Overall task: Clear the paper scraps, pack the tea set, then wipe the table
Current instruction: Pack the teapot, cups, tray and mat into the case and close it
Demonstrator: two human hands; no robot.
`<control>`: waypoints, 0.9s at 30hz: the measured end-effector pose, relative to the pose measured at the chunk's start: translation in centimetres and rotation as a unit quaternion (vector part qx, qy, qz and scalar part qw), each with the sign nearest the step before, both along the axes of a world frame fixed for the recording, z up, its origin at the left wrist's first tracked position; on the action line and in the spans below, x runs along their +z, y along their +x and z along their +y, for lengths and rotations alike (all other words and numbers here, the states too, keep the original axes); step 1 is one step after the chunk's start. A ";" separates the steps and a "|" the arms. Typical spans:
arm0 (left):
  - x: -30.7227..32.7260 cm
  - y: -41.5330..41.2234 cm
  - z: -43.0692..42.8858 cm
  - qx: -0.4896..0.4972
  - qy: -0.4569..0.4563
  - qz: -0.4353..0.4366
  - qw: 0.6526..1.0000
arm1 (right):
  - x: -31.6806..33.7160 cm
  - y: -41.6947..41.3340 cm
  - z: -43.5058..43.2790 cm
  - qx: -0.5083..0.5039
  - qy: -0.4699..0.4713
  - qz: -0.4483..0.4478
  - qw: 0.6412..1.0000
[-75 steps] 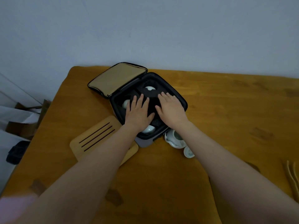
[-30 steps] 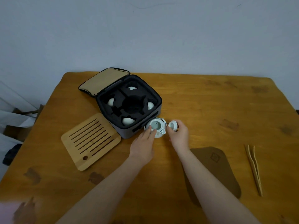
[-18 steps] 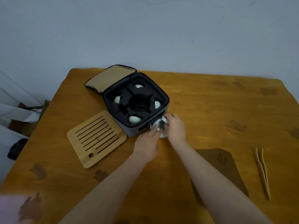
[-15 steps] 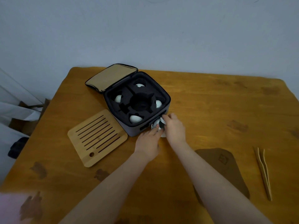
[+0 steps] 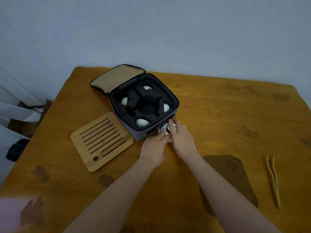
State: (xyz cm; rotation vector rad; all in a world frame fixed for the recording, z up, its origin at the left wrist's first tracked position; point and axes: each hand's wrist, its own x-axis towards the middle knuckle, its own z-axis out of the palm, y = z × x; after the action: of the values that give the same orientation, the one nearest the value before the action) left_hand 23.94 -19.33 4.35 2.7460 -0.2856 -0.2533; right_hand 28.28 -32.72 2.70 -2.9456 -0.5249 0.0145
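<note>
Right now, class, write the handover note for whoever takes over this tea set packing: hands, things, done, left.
Left hand: straight fingers touch the side of the teapot.
Right hand: lies over its top; grip unclear.
Teapot stands on the table beside the open case.
Done: four cups in foam slots; no scraps in view.
To do: teapot into the empty centre slot; bamboo tray, mat, tongs; close case; wipe.
</note>
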 end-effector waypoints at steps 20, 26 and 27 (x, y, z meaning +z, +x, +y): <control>0.2 0.7 -0.8 0.251 -0.305 0.151 0.906 | -2.9 -0.6 0.0 -0.036 0.013 -0.028 0.999; -0.2 2.0 -1.9 0.453 -0.487 0.236 0.708 | -1.4 -0.7 -1.0 -0.102 0.191 0.006 0.976; -0.1 2.2 -2.2 0.479 -0.524 0.265 0.653 | -1.2 -0.4 -1.2 -0.150 0.263 0.025 0.953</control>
State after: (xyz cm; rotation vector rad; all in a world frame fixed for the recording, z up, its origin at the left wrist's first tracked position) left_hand 26.12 -21.52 4.24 1.2570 0.8957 -0.3917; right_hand 27.90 -33.93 1.54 -2.4585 -0.0499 -0.0719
